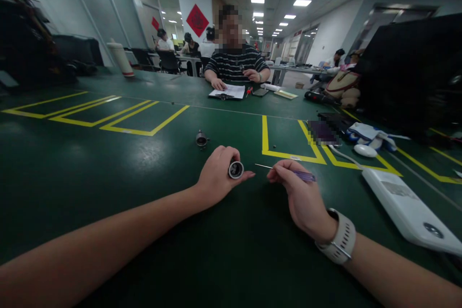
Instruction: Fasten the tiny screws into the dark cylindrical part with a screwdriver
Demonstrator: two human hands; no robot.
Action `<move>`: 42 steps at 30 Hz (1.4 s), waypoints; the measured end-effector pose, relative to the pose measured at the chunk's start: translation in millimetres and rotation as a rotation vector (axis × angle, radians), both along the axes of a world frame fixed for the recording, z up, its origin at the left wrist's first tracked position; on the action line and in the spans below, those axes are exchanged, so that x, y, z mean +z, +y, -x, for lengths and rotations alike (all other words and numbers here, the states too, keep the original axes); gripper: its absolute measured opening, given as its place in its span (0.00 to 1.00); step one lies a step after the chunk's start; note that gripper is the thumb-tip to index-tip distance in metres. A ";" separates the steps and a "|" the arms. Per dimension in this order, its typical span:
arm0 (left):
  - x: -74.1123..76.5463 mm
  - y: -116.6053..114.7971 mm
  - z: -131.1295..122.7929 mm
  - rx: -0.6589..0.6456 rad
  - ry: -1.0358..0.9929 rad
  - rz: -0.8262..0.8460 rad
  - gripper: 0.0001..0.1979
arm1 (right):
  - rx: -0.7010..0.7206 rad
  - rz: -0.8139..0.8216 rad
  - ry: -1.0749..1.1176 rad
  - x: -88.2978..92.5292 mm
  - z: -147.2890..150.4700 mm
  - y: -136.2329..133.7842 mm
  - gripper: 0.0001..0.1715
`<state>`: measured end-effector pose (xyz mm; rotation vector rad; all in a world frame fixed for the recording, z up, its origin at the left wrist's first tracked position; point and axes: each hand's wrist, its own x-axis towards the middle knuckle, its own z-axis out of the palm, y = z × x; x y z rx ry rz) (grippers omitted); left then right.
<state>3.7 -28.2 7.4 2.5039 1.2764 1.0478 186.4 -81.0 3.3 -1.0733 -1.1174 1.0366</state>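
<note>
My left hand (218,175) is wrapped round a dark round metal housing (236,170), its hollow end facing me and its inner parts in shadow. My right hand (298,192) grips a screwdriver by its purple handle (305,176). The thin shaft (264,166) points left towards the housing, and its tip is apart from it. Beyond my left hand a second small metal part (201,138), cup-shaped with a knob on top, rests on the green table, with tiny bits beside it.
Yellow tape (265,134) marks rectangles on the green table (162,260). To the right lie a white power bank (404,207) with a cable, a white oval object (365,150) and a blue-white cloth (371,135). Across sits a person (236,65) with a clipboard (227,92). A bottle (121,59) stands far left.
</note>
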 end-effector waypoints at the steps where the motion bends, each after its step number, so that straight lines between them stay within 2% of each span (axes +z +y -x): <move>1: 0.1 0.6 1.0 -0.012 -0.014 -0.001 0.18 | 0.032 -0.019 0.032 1.4 0.1 -2.4 0.05; 5: -0.3 3.5 1.9 -0.130 -0.050 0.062 0.13 | 0.196 -0.115 0.090 4.3 2.1 -12.9 0.06; 9: -3.1 4.2 0.9 -0.186 -0.104 0.139 0.11 | 0.321 -0.184 -0.137 7.1 5.9 -23.5 0.10; 13: -5.6 4.8 0.6 -0.165 -0.124 0.106 0.12 | 0.249 -0.242 -0.395 11.9 10.1 -30.9 0.10; 18: -6.5 5.7 0.4 -0.164 -0.075 0.078 0.09 | 0.194 -0.282 -0.469 13.4 15.9 -34.0 0.10; 23: -6.8 4.3 0.5 -0.228 -0.010 0.049 0.10 | 0.235 -0.204 -0.388 11.8 15.1 -31.6 0.10; 25: -6.2 3.9 0.9 -0.260 -0.008 0.046 0.10 | 0.270 -0.116 -0.253 10.4 12.6 -28.7 0.10; 29: -3.9 3.6 1.1 -0.311 -0.050 0.056 0.10 | 0.327 0.127 0.156 8.1 9.6 -21.3 0.11; 31: -3.3 3.6 0.7 -0.305 -0.081 0.067 0.09 | 0.347 0.189 0.268 7.2 9.8 -18.6 0.11; 34: -3.8 3.9 0.4 -0.274 -0.084 0.087 0.09 | 0.335 0.159 0.236 4.8 10.5 -17.9 0.11; 39: -6.1 4.7 -0.1 -0.194 -0.006 0.109 0.08 | 0.262 0.023 -0.060 0.4 10.0 -23.2 0.11; 42: -5.8 4.1 -0.6 -0.196 0.065 0.105 0.09 | 0.284 0.030 -0.105 1.4 10.2 -24.4 0.11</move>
